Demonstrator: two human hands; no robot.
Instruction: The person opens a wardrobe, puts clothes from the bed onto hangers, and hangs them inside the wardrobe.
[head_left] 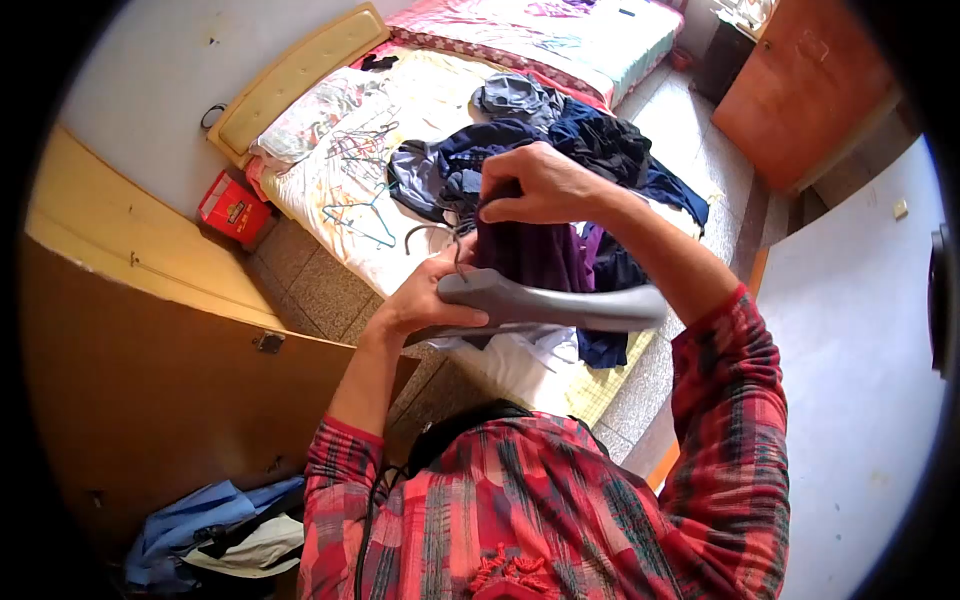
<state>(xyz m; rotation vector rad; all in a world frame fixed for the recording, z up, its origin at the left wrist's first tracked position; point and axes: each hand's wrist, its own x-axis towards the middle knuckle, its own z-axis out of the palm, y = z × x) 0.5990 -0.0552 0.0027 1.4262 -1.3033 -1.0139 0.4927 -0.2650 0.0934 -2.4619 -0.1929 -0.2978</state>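
Observation:
A grey clothes hanger (560,305) with a metal hook is gripped near its neck by my left hand (425,295), thumb lying along its underside. Just above and beyond it, my right hand (540,188) pinches a dark purple garment (530,250) by its upper edge. The cloth hangs down behind the hanger, so its lower part is partly hidden. I cannot tell whether the garment touches the hanger.
Dark clothes (600,145) lie heaped on the bed (430,85), with several loose hangers (360,215) beside them. A red box (235,208) stands on the floor at left. An open wooden cabinet door (180,370) is close on my left; folded clothes (220,535) sit below it.

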